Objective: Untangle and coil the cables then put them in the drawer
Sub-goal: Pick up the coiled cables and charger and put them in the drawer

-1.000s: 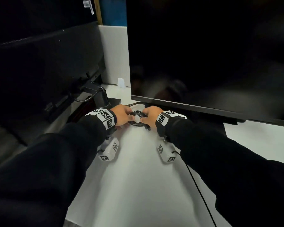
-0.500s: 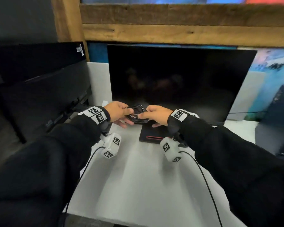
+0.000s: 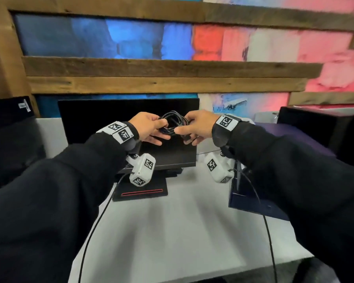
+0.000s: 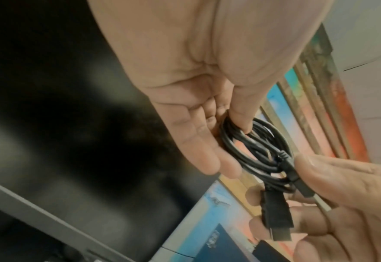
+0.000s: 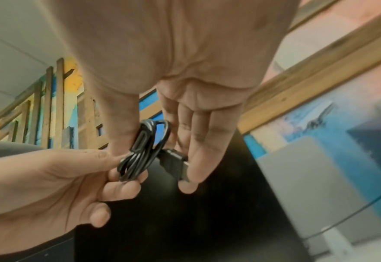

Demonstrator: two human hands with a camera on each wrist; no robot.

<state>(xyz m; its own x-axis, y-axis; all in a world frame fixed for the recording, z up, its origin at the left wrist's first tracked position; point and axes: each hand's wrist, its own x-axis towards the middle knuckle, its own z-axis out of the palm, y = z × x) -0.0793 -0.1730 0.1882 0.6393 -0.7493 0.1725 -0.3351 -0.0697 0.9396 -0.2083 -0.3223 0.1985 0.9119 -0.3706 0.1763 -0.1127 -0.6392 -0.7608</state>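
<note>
I have the coiled black cable [image 3: 173, 124] lifted in front of the black monitor [image 3: 129, 119], above the white surface [image 3: 172, 231]. My left hand [image 3: 149, 127] pinches 1 side of the loops; my right hand [image 3: 196, 126] pinches the other beside the plug [image 4: 275, 216], so I judge the coil cannot spring open. No drawer shows.

The cable [image 3: 173, 123] was black, the surface [image 3: 172, 231] white, the wall [image 3: 253, 45] painted blue, red and pink behind brown planks [image 3: 151, 67].
</note>
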